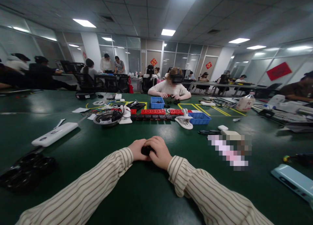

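Close together over the green table (117,192), my two hands hold one small black object (147,150) between them. My left hand (137,149) closes on it from the left side. From the right, my right hand (160,151) wraps over its top with bent fingers. Most of the object is covered by my fingers, so its kind cannot be made out. Beyond my hands lies a row of red blocks (153,111) with black blocks (158,117) in front of it.
Blue bins (201,118), a white clip (184,120) and a bowl of cables (107,119) stand ahead. A white device (55,134) and black round parts (26,169) lie left; a light-blue device (293,181) lies right. Across the table sits another person (168,84).
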`<state>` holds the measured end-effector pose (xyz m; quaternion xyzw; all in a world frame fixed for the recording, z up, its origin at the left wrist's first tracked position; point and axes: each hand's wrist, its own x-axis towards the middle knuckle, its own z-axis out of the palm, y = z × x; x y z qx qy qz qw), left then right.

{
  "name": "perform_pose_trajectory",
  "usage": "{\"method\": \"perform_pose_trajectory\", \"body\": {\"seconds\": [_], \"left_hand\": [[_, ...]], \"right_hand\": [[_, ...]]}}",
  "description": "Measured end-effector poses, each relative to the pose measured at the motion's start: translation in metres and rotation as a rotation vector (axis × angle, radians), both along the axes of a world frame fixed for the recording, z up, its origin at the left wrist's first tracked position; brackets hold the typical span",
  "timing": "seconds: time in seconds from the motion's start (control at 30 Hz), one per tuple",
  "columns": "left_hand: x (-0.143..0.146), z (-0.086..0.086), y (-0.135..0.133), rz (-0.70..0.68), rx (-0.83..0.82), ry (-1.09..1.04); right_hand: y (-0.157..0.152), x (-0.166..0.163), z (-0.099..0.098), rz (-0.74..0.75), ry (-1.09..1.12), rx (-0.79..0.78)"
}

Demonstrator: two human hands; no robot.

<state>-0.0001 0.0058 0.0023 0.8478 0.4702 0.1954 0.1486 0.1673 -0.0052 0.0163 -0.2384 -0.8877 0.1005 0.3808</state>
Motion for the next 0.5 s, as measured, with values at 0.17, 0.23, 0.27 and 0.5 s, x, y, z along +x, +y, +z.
{"method": "perform_pose_trajectory", "body": {"seconds": [0.17, 0.23, 0.27, 0.5], "left_hand": [[0.0016, 0.0009, -0.0021, 0.050, -0.020, 0.052], [0.0023, 0.0002, -0.0020, 0.068, -0.029, 0.073], [0.0026, -0.0001, -0.0020, 0.073, -0.028, 0.079], [0.0010, -0.0004, 0.0005, 0.047, -0.027, 0.042]], "right_hand": [[-0.0004, -0.0017, -0.0005, -0.222, -0.038, -0.044], [0.0011, -0.0031, -0.0026, -0.279, -0.085, -0.061], [0.0019, -0.0037, -0.0035, -0.300, -0.103, -0.069], [0.0018, -0.0037, -0.0008, -0.212, -0.119, -0.068]]}}
